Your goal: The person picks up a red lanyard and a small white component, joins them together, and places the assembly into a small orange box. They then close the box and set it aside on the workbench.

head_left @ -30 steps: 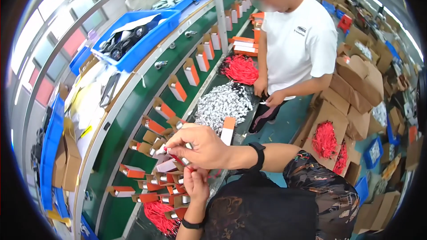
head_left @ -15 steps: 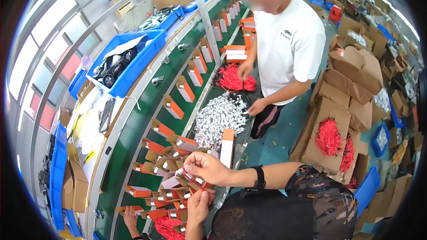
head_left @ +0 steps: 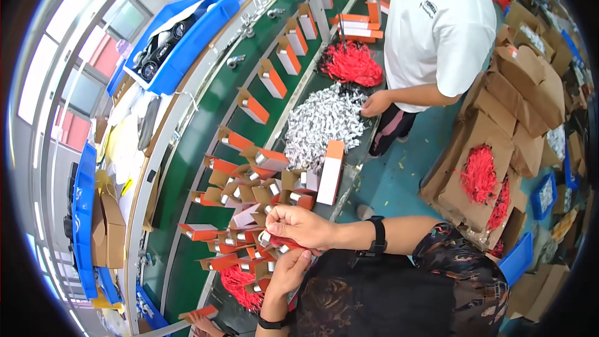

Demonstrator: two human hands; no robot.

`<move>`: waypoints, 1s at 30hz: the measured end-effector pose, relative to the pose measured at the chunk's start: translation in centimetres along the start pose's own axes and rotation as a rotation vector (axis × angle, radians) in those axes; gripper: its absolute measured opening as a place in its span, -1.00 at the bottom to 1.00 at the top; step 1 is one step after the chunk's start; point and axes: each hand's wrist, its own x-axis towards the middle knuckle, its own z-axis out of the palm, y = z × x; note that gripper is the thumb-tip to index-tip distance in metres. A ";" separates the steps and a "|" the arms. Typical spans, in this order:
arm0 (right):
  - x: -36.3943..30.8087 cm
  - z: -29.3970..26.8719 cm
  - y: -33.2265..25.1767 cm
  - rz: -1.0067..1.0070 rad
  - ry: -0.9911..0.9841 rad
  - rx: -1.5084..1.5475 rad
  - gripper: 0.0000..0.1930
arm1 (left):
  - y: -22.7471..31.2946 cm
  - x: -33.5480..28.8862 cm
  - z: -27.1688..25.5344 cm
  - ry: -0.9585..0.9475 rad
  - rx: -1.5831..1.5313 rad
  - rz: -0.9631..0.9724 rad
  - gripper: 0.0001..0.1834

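Observation:
My right hand (head_left: 301, 226) is closed in a pinch on a small white piece (head_left: 265, 238) with red beside it, above a cluster of open boxes. Just below it, my left hand (head_left: 288, 273) is closed, thumb against fingers; whatever it holds is hidden. The orange-and-white boxes (head_left: 219, 262) have brown flaps up, and white cylindrical ends show inside several. A bundle of red cords (head_left: 240, 287) lies left of my left hand. Beyond my hands, a longer orange-and-white box (head_left: 331, 173) stands beside a heap of small white-silver pieces (head_left: 326, 126).
A row of open boxes (head_left: 272, 79) lines the green conveyor belt (head_left: 181, 193). Across from me stands a co-worker in a white shirt (head_left: 437, 31), near another red cord bundle (head_left: 352, 62). Another person's hand (head_left: 204, 323) holds a box at lower left. Large cartons (head_left: 499, 118) stand right.
My view has shifted, and my hands stay close together. The co-worker's one hand has left the red bundle for the far boxes. The other person's hand at lower left has moved nearer with its box.

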 end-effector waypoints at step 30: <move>-1.0 -1.8 -1.9 -0.493 0.243 -0.628 -0.81 | 1.2 -0.2 2.8 0.367 -0.486 0.197 -0.83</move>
